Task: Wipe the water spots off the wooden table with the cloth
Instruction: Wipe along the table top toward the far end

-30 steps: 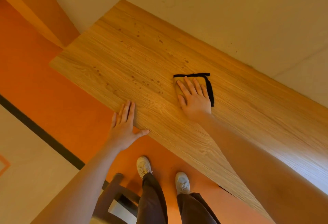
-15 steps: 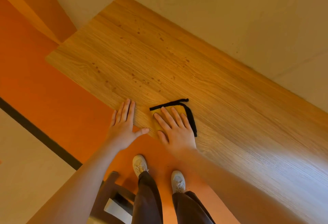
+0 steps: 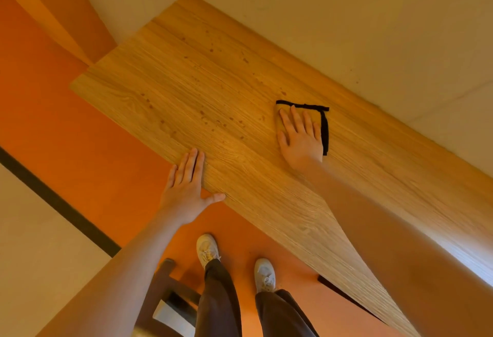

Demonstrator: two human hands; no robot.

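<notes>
A single wide-angle head-worn camera looks steeply down, tilted, over the wooden table (image 3: 240, 112); the right hand (image 3: 301, 139) and left hand (image 3: 186, 190) appear close below, shoes (image 3: 208, 248) beneath the fingers' wrist side.

The right hand (image 3: 301, 139) presses flat on the cloth (image 3: 324, 128) at two o'clock. The left hand (image 3: 186, 190) rests at the table (image 3: 226, 91) edge, water spots (image 3: 213, 120) at eleven o'clock.

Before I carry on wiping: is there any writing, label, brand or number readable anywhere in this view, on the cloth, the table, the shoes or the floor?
None: no readable text shows anywhere.
Cloth: plain yellow with a black border, no tag in sight.
Wooden table: only grain and dark water spots.
White shoes: no logo can be made out.
Floor: orange with a dark stripe, no signs.
</notes>
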